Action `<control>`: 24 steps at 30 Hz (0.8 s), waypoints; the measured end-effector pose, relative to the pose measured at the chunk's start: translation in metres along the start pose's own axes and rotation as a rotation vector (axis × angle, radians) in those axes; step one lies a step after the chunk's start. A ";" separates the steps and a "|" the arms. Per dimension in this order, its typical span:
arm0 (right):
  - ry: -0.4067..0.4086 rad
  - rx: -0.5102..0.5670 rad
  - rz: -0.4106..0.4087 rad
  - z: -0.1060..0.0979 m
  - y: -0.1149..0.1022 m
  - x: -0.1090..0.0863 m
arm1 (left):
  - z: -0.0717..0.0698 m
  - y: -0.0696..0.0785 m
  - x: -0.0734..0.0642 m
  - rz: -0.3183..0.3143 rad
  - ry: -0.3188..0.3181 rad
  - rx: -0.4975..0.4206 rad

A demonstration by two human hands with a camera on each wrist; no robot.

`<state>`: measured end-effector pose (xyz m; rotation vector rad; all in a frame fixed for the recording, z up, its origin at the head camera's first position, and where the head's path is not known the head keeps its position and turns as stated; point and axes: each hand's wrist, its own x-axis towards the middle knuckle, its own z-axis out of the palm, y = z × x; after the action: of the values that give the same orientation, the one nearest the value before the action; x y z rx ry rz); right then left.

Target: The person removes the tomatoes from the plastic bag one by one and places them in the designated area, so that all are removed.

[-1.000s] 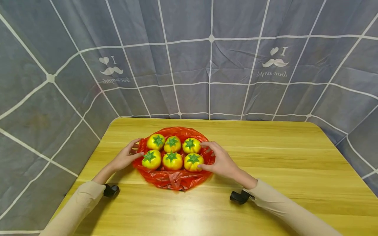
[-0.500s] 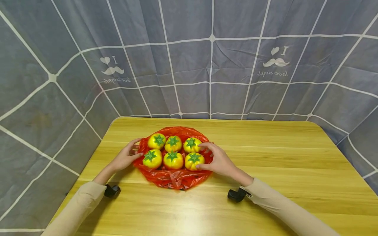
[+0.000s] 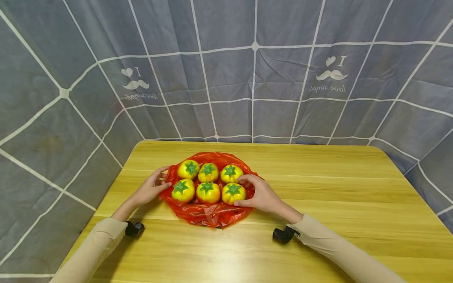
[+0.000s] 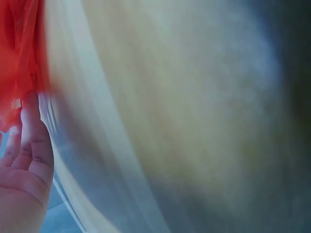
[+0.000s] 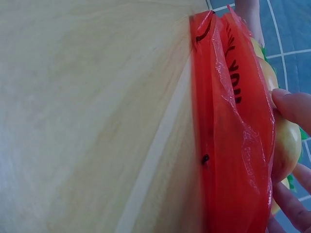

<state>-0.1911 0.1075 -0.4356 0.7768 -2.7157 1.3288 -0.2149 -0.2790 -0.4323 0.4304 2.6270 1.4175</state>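
A red plastic bag [image 3: 212, 212] lies spread on the table, its mouth facing up. Inside sit two rows of yellow-orange tomato-like fruits with green star-shaped tops. My right hand [image 3: 263, 195] holds the front right fruit [image 3: 231, 194], thumb on its near side and fingers behind it. In the right wrist view the thumb [image 5: 294, 108] presses that fruit [image 5: 285, 145] above the bag's red wall [image 5: 238, 126]. At the bag's left side, my left hand [image 3: 150, 188] holds the edge between spread thumb and fingers. Its fingertips meet the red plastic [image 4: 19, 48] in the left wrist view.
The wooden table [image 3: 318, 188] extends well to the right of the bag and in front of it. A grey curtain [image 3: 226, 90] with white lines hangs behind the table and along its left. Black wrist mounts [image 3: 283, 235] sit below both sleeves.
My right hand has shifted slightly left and nearer, its fingers coming down from the back right fruit to the front right one. The left hand stays at the bag's edge.
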 end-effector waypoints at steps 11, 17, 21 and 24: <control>-0.029 -0.063 0.053 0.004 0.001 -0.002 | 0.001 0.000 0.002 -0.008 -0.001 -0.013; -0.019 -0.102 0.054 0.006 0.000 -0.002 | 0.000 0.000 0.002 -0.015 -0.004 -0.013; -0.020 -0.100 0.052 0.007 -0.002 -0.002 | 0.001 0.000 0.001 -0.018 0.005 -0.011; -0.022 -0.096 0.051 0.007 -0.002 -0.002 | 0.001 0.000 0.000 -0.021 0.010 -0.014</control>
<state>-0.1869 0.1022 -0.4396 0.7241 -2.8109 1.1944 -0.2150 -0.2781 -0.4328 0.3942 2.6196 1.4350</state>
